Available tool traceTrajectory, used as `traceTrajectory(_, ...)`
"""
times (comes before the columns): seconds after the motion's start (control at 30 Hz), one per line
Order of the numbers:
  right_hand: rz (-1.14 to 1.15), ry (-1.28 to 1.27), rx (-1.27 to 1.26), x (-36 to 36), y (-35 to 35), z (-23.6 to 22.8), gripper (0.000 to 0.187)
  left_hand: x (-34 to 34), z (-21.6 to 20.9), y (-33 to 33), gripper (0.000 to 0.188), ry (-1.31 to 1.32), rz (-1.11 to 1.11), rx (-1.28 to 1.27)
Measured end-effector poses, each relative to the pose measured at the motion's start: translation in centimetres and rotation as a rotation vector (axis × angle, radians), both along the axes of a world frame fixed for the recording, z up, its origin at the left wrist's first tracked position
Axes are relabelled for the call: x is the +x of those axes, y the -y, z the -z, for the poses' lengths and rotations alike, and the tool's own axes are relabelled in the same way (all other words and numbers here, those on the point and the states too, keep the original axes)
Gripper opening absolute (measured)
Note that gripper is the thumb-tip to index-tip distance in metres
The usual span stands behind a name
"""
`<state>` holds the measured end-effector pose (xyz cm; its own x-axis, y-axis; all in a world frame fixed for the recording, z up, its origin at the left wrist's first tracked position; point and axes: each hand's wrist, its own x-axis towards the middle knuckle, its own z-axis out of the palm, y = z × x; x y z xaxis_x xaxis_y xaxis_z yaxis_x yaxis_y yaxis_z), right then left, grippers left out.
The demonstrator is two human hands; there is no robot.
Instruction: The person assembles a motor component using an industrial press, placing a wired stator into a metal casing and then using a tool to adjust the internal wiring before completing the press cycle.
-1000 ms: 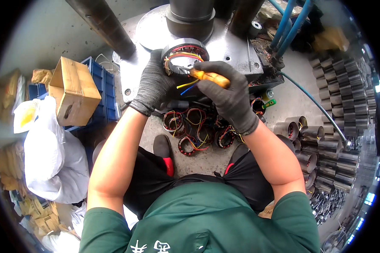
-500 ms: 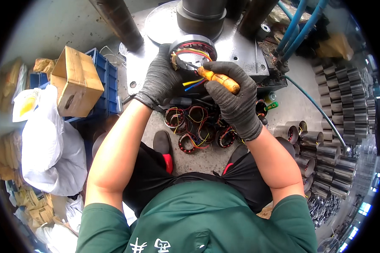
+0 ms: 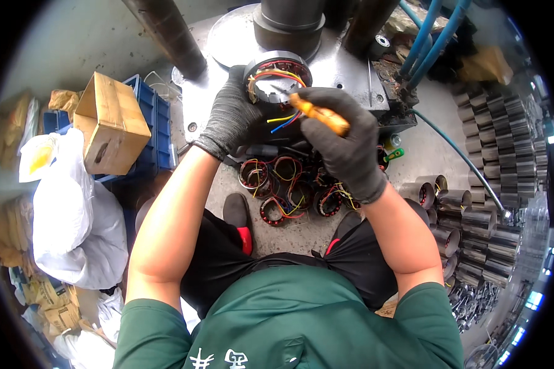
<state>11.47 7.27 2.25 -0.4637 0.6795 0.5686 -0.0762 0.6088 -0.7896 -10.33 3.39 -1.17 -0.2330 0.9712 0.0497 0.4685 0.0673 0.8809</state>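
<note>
In a dark knitted glove, my left hand (image 3: 240,101) is closed on the left side of a motor stator (image 3: 308,71), a metal ring with windings inside. The ring is tilted, its opening facing me, over the front of the metal press bed. Red, yellow and blue lead wires (image 3: 283,125) come out of it. My right hand (image 3: 345,135), gloved too, grips a screwdriver (image 3: 320,115) by its worn orange-yellow handle. The screwdriver's shaft points left into the ring's opening; whether its tip touches the windings I cannot tell.
Several wound stators (image 3: 272,211) lie on the floor below my hands. The press column (image 3: 288,27) rises behind the ring. A cardboard box (image 3: 114,123) rests on blue crates (image 3: 161,123) at left. Metal cylinders (image 3: 489,135) are stacked at right, near blue hoses (image 3: 434,40).
My right hand and the screwdriver have shifted slightly, and the shaft looks drawn back a little from the ring's inner edge. My left hand still holds the stator.
</note>
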Motion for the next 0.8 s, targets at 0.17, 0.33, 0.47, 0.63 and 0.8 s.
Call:
traceTrajectory(0.17, -0.093, 0.135, -0.171, 0.1, 0.7, -0.6, 0.033, 0.1, 0.5, -0.3, 0.093, 0.016, 0.019, 0.024)
traceTrajectory(0.33, -0.029, 0.168, 0.018, 0.7, 0.3, -0.9, 0.038, 0.6, -1.4, 0.2, 0.073, -0.184, -0.032, 0.044)
traceTrajectory(0.47, -0.118, 0.075, -0.110, 3.1, -0.4, -1.9, 0.034, 1.2, -2.3, 0.5, 0.084, -0.198, -0.034, 0.193)
traceTrajectory(0.63, -0.114, 0.122, -0.105, 3.7, -0.6, -1.3, 0.031, 2.1, -2.3, 0.3, 0.086, -0.359, -0.034, 0.246)
traceTrajectory(0.8, -0.104, 0.195, -0.044, 4.1, -0.8, -0.7, 0.033, 3.0, -0.5, 0.1, 0.102, -0.223, -0.019, 0.254)
